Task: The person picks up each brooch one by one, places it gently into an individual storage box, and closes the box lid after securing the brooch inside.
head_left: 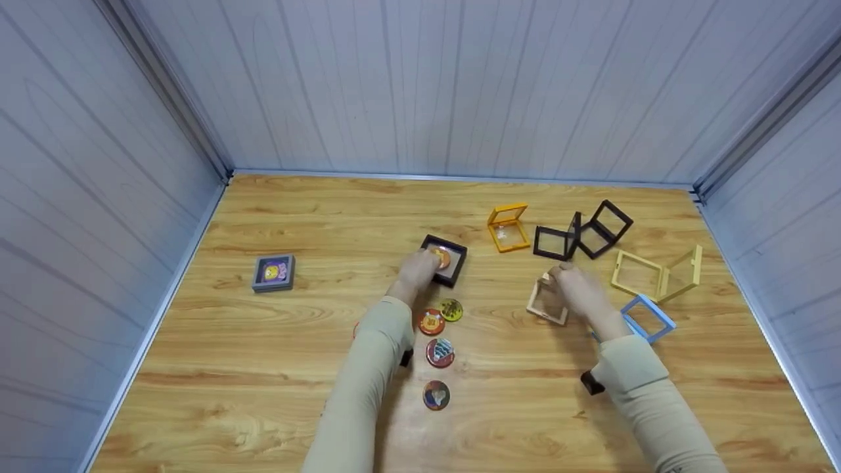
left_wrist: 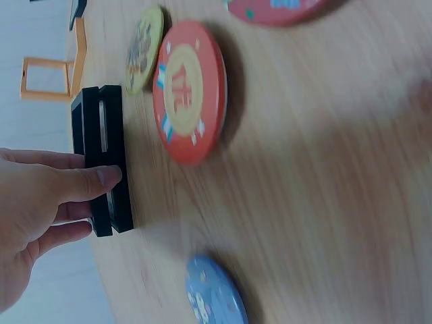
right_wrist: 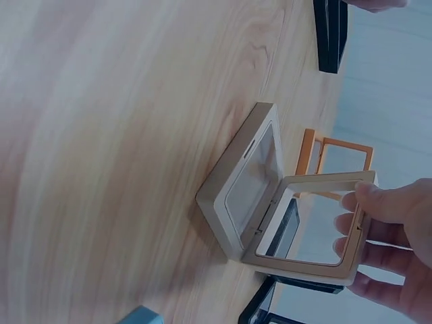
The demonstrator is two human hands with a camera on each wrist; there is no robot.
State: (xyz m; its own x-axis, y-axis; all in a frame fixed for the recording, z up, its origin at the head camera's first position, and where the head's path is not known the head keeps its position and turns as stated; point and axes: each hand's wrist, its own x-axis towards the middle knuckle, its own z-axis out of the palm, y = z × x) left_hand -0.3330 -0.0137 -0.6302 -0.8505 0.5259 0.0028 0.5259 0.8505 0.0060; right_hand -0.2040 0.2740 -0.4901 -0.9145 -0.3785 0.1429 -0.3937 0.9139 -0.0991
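My left hand (head_left: 418,270) holds a black display frame (head_left: 458,265) by its edge, thumb on the near side and fingers behind. An orange round badge (head_left: 442,257) shows inside that frame. In the left wrist view the two halves of the black frame (left_wrist: 120,145) stand nearly together, with a narrow gap. My right hand (head_left: 581,292) pinches the raised half of a beige display frame (right_wrist: 233,169) between thumb and fingers. Its other half lies on the table, hinged open. Nearest the left hand lie an orange-red badge (head_left: 431,322) and a yellow one (head_left: 451,309).
A red badge (head_left: 440,353) and a dark badge (head_left: 436,395) lie nearer; a blue badge (left_wrist: 214,293) is beside the left hand. A grey frame (head_left: 286,259) stands left. Open orange (head_left: 512,249), black (head_left: 550,256), pale yellow (head_left: 636,289) and blue (head_left: 660,332) frames surround the right hand.
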